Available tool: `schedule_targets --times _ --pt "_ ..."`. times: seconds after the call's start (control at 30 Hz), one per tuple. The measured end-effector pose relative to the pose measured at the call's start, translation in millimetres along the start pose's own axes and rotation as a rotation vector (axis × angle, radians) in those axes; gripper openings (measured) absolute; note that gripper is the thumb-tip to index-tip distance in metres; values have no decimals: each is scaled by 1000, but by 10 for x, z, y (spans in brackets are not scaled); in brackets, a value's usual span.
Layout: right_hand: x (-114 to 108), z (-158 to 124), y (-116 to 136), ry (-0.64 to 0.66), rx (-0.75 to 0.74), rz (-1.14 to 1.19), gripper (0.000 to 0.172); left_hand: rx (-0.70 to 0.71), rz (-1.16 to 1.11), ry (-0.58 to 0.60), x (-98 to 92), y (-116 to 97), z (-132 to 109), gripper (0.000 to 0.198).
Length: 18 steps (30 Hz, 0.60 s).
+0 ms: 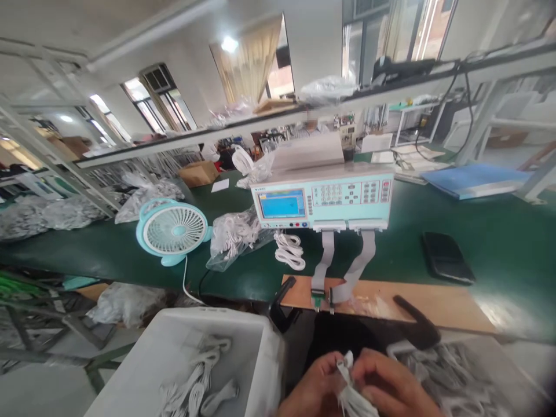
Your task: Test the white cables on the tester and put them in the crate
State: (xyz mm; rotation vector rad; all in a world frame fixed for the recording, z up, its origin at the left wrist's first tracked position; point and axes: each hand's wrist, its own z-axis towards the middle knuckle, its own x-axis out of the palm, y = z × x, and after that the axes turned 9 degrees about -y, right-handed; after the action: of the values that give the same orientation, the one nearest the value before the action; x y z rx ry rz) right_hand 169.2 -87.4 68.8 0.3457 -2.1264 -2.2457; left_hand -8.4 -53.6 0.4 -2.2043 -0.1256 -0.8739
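A bundle of white cable (353,394) is between my two hands, low in the view just off the bench edge. My left hand (313,385) closes on its left side, with thumb and finger near the upper end. From the right, the curled fingers of my right hand (388,382) grip the same bundle. The cable's lower part runs out of view. Beyond my hands stands a tester (321,200) with a lit blue screen. Two grey ribbon cables (359,263) drop from its front to a wooden board (456,307) on the bench.
A white bin (264,347) at left holds several cable bundles (202,376). More cables in plastic (460,376) lie at right. On the green bench (408,249) are a fan (177,230), bagged cables (234,234), a loose coil (289,251) and a black phone-like object (447,256). Black clamps (282,310) edge the board.
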Motion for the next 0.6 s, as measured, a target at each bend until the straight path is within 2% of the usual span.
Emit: schedule_targets --times 0.13,0.27,0.37,0.5,0.57,0.6 --pt "44 24 6 -53 67 69 27 -65 -51 -11 161 -91 -112 41" --pt "46 15 -4 -65 68 0 21 -100 -52 -38 177 -82 -105 37" --pt "22 -3 -5 -19 -32 -140 12 -109 -46 -60 145 -47 -91 35" --pt "8 -19 -10 60 -172 -256 20 -147 21 -74 115 -23 -100 31" --pt "23 -19 -30 80 -189 -229 23 -81 106 -79 121 -43 -118 31" --pt "37 -16 -50 77 -187 -203 23 10 174 -94 128 -64 -130 32"
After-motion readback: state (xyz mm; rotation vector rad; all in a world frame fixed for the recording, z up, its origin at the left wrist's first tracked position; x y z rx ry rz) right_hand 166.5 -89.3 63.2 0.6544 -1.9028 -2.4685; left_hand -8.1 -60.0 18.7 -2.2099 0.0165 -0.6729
